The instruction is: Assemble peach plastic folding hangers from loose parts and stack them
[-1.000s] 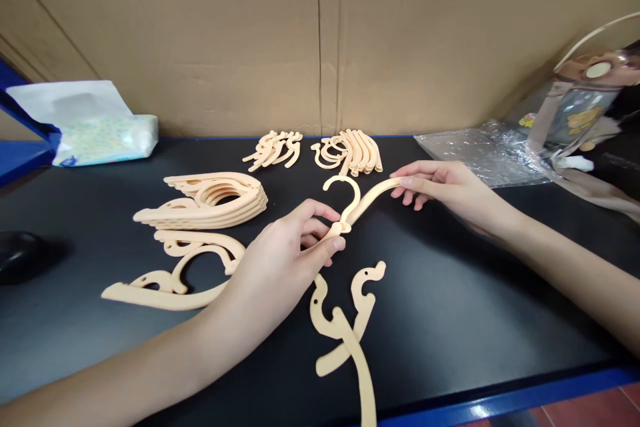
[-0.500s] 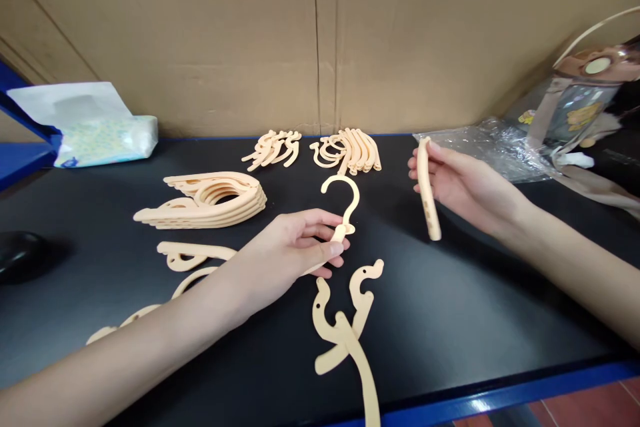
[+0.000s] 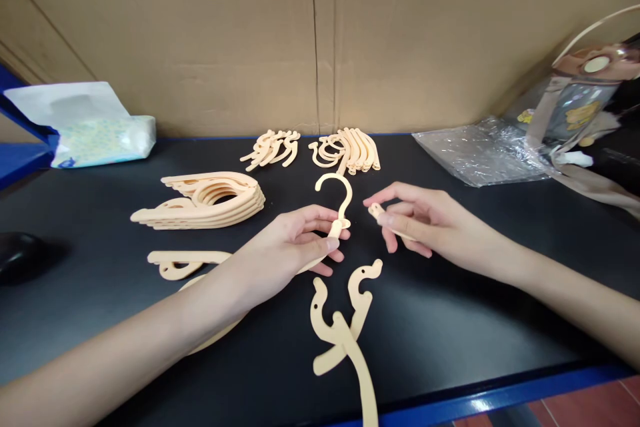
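Observation:
My left hand (image 3: 287,247) is closed around the stem of a peach plastic hanger piece whose hook (image 3: 336,190) curves upward above my fingers. My right hand (image 3: 425,223) is closed on a peach hanger arm (image 3: 376,211); only its near end shows, a short way right of the hook's base. The rest of that arm is hidden under my fingers. Both hands hover just above the black tabletop (image 3: 475,307).
Loose peach hanger parts (image 3: 345,333) lie near the front edge, and more (image 3: 185,260) sit left of my forearm. A stack of curved parts (image 3: 205,200) lies at left; two small piles (image 3: 273,147) (image 3: 350,150) at the back. Tissue pack (image 3: 95,127), clear bag (image 3: 480,153), cardboard wall behind.
My right hand pulled the arm off to the upper right, turned it, then brought it back so its end points at the hook's base. My left hand stayed nearly still.

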Demonstrator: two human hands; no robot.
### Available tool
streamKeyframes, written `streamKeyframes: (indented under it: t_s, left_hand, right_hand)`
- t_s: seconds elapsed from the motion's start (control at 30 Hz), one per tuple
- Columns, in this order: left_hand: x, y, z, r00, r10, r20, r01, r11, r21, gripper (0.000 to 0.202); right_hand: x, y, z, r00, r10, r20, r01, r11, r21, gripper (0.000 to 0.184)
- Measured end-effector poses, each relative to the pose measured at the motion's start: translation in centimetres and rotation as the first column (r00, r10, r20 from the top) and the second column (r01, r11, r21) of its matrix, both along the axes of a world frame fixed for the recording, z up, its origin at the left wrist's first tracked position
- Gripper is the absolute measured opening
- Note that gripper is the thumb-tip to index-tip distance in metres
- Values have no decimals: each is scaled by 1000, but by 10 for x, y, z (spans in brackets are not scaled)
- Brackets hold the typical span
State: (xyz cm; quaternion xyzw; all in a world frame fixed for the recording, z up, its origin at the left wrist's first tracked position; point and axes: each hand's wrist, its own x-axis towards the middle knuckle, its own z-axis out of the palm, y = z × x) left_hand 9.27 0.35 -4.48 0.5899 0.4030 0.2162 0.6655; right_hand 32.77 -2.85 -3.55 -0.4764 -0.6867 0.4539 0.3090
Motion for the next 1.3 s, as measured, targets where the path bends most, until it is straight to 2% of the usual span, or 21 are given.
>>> streamKeyframes:
  t_s: [0.17, 0.27, 0.53, 0.7, 0.8, 0.93, 1.1, 1.3]
  left_hand:
    - [0, 1, 1, 1000, -22, -18, 22, 1000, -12, 38]
    - [2, 0, 4, 999, -20, -35, 19, 999, -32, 36]
    - [8, -12, 22, 994, -11, -110, 6, 999, -50, 24]
    - [7, -14, 21, 994, -23, -107, 29, 998, 59, 27]
    - [8, -16, 20, 994, 13, -111, 4, 989, 149, 20]
    - [10, -21, 20, 994, 53, -98, -33, 980, 198, 16]
    - [10, -25, 18, 989, 90, -119, -50, 951, 306, 16]
    - [9, -25, 12, 984, 133, -121, -66, 892, 448, 17]
  right_hand:
    - [-11, -9, -5, 973, -22, 231, -5, 993, 114, 20]
    - [-11, -10, -4, 939, -3, 343, -61, 983, 175, 28]
    - [-7, -6, 0, 881, 75, 467, -248, 914, 321, 25]
    - [-5, -9, 1, 826, 83, 557, -328, 875, 356, 31]
    - [-4, -9, 1, 827, 65, 558, -324, 867, 379, 31]
    - [-3, -8, 2, 819, 34, 574, -312, 864, 395, 30]
    - [0, -7, 2, 796, 29, 605, -339, 849, 405, 29]
    - [-1, -7, 1, 797, 27, 603, -369, 813, 451, 28]
